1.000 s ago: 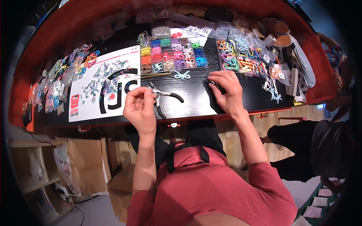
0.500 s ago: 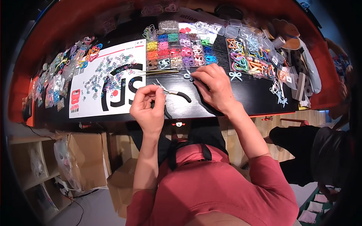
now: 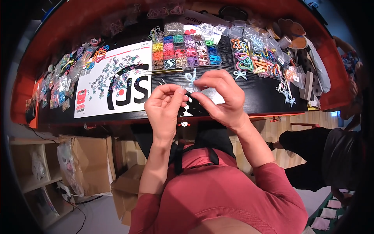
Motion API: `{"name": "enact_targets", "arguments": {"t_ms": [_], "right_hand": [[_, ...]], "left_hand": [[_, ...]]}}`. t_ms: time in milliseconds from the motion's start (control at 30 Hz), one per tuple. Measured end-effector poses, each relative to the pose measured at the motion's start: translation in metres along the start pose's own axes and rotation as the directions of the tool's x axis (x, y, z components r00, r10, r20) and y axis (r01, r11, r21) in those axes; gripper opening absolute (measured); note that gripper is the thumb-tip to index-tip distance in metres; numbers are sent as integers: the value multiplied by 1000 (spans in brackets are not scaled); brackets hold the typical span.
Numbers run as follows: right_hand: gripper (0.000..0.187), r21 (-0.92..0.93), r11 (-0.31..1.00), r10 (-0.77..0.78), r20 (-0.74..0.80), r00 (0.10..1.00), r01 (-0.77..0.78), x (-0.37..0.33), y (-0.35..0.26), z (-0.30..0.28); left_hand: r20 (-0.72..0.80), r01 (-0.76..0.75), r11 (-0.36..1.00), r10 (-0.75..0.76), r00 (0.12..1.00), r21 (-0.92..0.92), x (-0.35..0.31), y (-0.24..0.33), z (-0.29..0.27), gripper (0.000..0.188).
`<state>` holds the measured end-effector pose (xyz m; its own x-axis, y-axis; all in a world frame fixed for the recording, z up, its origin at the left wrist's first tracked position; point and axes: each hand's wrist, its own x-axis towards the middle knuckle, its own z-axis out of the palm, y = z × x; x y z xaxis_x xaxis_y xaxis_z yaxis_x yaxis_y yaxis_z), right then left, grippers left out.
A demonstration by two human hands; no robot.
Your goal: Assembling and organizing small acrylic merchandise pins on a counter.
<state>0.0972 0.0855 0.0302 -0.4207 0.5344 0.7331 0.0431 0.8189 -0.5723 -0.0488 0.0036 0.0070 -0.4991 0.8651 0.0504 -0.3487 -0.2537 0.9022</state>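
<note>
Bow (image 3: 189,78) is in R hand (image 3: 226,96), nr L hand (image 3: 165,104).

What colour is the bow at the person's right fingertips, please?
The bow is pale blue, best seen in the head view.

Readable print: large black lettering (image 3: 142,93) and small red logo-like block (image 3: 81,95) on flat white paper sheet (image 3: 97,109), dark lettering (image 3: 194,18) on pale sheet (image 3: 208,22) at table's rear.
</note>
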Motion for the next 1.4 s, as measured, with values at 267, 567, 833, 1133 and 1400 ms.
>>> {"name": "enact_targets", "arguments": {"t_ms": [267,567,833,1133,1400], "right_hand": [[28,-49,994,-93,33,995,95,0,-1,-1],[27,-17,999,-42,42,998,43,-4,-2,-3],[21,11,1000,16,34,999,-16,-4,-1,-2],[11,50,996,62,285,957,-80,18,-3,-28],[24,-181,902,-286,432,856,392,36,-1,-43]], "left_hand": [[26,-23,1000,23,999,10,-5,4,5,7],[45,-81,996,79,996,45,-6,-1,7,10],[82,-185,981,180,980,54,-7,-7,7,14],[194,-87,996,87,977,-7,-4,-1,5,12],[283,40,997,-20,959,-63,2,-6,5,11]]}}
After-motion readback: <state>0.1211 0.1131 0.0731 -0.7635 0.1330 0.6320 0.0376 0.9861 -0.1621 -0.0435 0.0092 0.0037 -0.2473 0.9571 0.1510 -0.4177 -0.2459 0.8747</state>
